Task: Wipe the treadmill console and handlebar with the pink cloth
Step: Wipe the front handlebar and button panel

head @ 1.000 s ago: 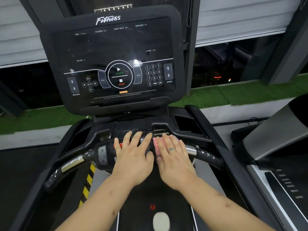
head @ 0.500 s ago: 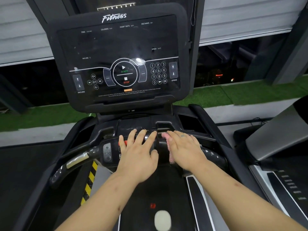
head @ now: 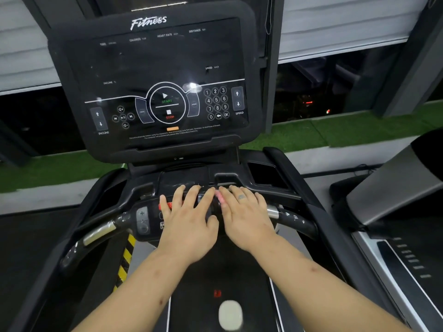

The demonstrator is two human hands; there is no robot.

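The black treadmill console [head: 153, 68] with its button panel rises straight ahead. Below it the curved handlebar [head: 100, 232] runs left to right. My left hand [head: 189, 221] lies flat with spread fingers on the middle control block of the handlebar, beside a red button [head: 165, 206]. My right hand [head: 247, 219] presses flat beside it, fingers straight, covering the pink cloth [head: 220, 197]. Only a thin pink strip of cloth shows at the index finger's edge; the rest is hidden under the palm.
A second treadmill [head: 395, 188] stands close on the right. The black running belt [head: 215, 283] lies below my arms, with a yellow-black hazard strip [head: 125, 257] on its left. A strip of green turf [head: 335, 135] and dark windows lie behind the console.
My right hand slid the cloth right along the handlebar, then back left beside my left hand, so less pink shows. My left hand stayed on the control block.
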